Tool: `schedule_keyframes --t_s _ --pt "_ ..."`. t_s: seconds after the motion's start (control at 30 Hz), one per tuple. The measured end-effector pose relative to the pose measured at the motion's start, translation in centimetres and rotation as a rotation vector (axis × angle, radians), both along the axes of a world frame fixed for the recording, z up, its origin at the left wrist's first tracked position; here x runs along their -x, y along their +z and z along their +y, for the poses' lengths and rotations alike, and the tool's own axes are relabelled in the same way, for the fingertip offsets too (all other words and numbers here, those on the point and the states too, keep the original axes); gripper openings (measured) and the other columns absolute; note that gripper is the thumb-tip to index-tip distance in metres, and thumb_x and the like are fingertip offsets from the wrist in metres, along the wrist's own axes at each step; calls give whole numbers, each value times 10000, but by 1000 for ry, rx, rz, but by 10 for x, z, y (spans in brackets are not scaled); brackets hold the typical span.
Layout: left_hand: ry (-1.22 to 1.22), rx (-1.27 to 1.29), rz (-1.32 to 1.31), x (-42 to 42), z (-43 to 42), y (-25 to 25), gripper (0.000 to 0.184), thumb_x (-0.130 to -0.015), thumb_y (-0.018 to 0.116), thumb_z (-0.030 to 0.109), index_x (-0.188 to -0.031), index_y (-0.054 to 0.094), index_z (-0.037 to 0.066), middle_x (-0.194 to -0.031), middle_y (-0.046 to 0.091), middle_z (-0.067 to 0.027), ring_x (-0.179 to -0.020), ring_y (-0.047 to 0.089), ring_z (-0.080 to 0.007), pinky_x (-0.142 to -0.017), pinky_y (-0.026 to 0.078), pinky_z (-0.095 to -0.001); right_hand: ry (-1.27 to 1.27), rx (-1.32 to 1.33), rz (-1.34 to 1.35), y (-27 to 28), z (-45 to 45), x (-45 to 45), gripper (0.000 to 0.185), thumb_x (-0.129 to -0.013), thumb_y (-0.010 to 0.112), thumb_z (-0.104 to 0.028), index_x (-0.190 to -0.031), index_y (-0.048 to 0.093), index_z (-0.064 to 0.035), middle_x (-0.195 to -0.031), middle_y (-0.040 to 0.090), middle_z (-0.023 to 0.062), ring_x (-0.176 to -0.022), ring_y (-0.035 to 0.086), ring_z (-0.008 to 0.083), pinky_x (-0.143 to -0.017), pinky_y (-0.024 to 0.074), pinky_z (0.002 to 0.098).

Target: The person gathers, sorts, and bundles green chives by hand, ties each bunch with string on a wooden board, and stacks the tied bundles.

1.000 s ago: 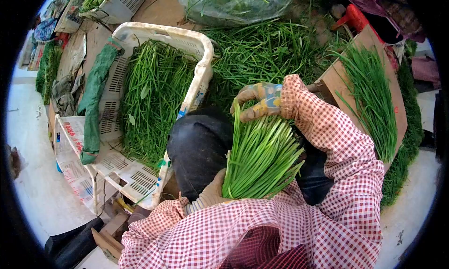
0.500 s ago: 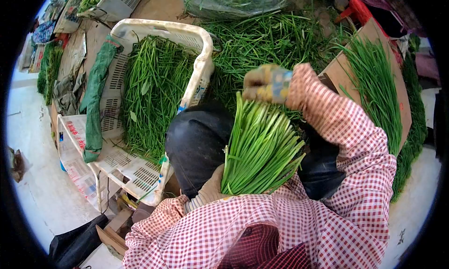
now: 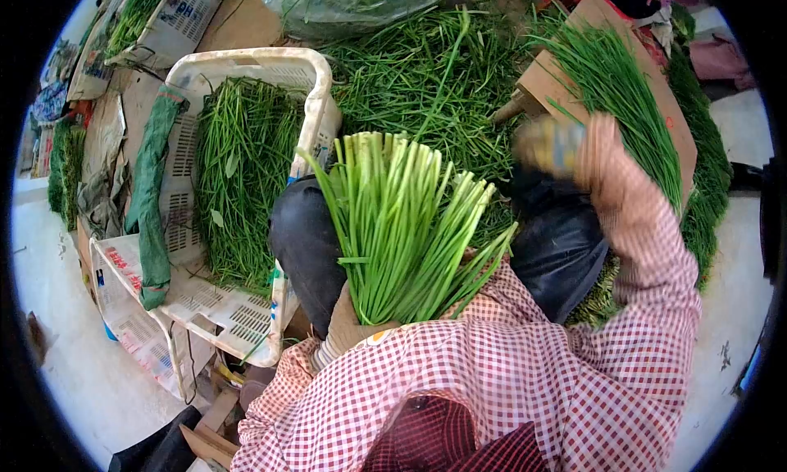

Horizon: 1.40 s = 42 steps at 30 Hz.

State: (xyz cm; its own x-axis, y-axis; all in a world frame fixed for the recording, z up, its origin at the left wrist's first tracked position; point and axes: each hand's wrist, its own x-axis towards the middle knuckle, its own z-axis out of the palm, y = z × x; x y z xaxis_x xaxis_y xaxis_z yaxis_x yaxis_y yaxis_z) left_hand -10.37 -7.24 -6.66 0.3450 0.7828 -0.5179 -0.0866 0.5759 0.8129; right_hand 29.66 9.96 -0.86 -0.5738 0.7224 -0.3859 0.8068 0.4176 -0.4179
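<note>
A thick bunch of garlic chives (image 3: 402, 226) stands upright over my lap, pale cut ends upward and spread like a fan. My gloved left hand (image 3: 346, 328) is closed around its lower part, some of its fingers hidden behind the stems. To the right of the bunch, apart from it, my gloved right hand (image 3: 551, 146) is smeared by motion, so its fingers cannot be made out. A single loose green stalk (image 3: 445, 74) slants above the bunch, over the scattered leaves.
On my left stands a white plastic crate (image 3: 316, 103) holding greens, a green cloth (image 3: 152, 201) over its side. Loose leaves (image 3: 393, 70) cover the floor ahead, near a clear plastic bag (image 3: 352, 9). At right, more chives (image 3: 631, 103) lie on a cardboard sheet (image 3: 566, 82).
My right hand has moved from the bunch's cut ends out to the right. The bunch looks more upright and spread, still in my left hand. A loose stalk now shows above it.
</note>
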Motion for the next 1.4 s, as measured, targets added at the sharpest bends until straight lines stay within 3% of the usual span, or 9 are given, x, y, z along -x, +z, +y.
schedule_keyframes --t_s 0.2,0.4,0.6,0.8,0.9,1.0,1.23,1.33,1.4 --pt "-120 -137 146 15 2 -5 1085 -536 916 260 -1385 285 13 -1280 534 -148 -1172 531 -271 -1008 423 -393 -205 398 -85 -31 -167 32 294 -865 514 -221 -1128 601 -124 -1103 622 116 -938 626 247 -787 520 398" --pt "-60 -198 -87 3 4 15 1079 -623 874 182 -1425 173 10 -1360 447 -159 -1206 502 -259 -1013 418 -392 -768 718 1333 -49 -95 106 435 -880 523 -309 -1271 436 -139 -1245 501 156 -1087 521 301 -892 459 447" --pt "-313 -397 178 -10 27 60 960 -670 829 175 -1394 222 5 -1250 531 -162 -1139 552 -265 -948 452 -371 -393 1140 2191 -16 -46 149 630 -895 533 -397 -1413 272 -153 -1387 379 195 -1236 417 354 -998 398 496" --pt "-749 -485 598 -37 45 98 823 -729 729 322 -1315 261 -19 -941 601 -309 -914 611 -425 -746 506 -447 -162 1073 2165 11 -47 126 794 -865 630 -357 -1487 178 -158 -1472 278 235 -1307 368 386 -1051 358 539" --pt "-826 -529 637 -45 46 89 810 -728 722 333 -1297 270 -27 -941 601 -316 -889 615 -433 -730 502 -473 -190 1013 2028 13 -59 102 816 -832 679 -327 -1479 214 -151 -1300 492 222 -1244 452 374 -1009 409 538" --pt "-848 -502 682 -54 47 96 819 -718 721 347 -1294 273 -25 -880 613 -303 -841 625 -432 -705 505 -484 -254 805 2111 -8 -66 100 648 -867 625 -349 -1402 381 -76 -1002 583 130 -1117 539 334 -999 419 530" --pt "-979 -258 631 -60 71 107 905 -719 749 390 -1375 247 19 -1019 618 -286 -950 624 -410 -796 515 -452 -48 665 2191 -25 -67 96 294 -973 434 -298 -1057 618 -85 -1055 537 105 -1129 487 314 -1052 344 513" --pt "-885 -317 196 -49 73 77 1040 -691 804 307 -1433 149 -14 -1318 491 -179 -1189 509 -208 -988 419 -343 -141 638 2202 -22 -80 101 274 -983 422 -292 -982 621 -103 -1097 551 108 -1157 477 326 -1063 325 519" --pt "-634 -158 -169 -42 79 66 984 -689 790 265 -1425 199 -15 -1306 482 -190 -1198 474 -219 -1013 386 -347 -277 631 2217 -20 -85 106 307 -993 393 -317 -941 614 -110 -1096 572 92 -1171 476 336 -1063 312 534"
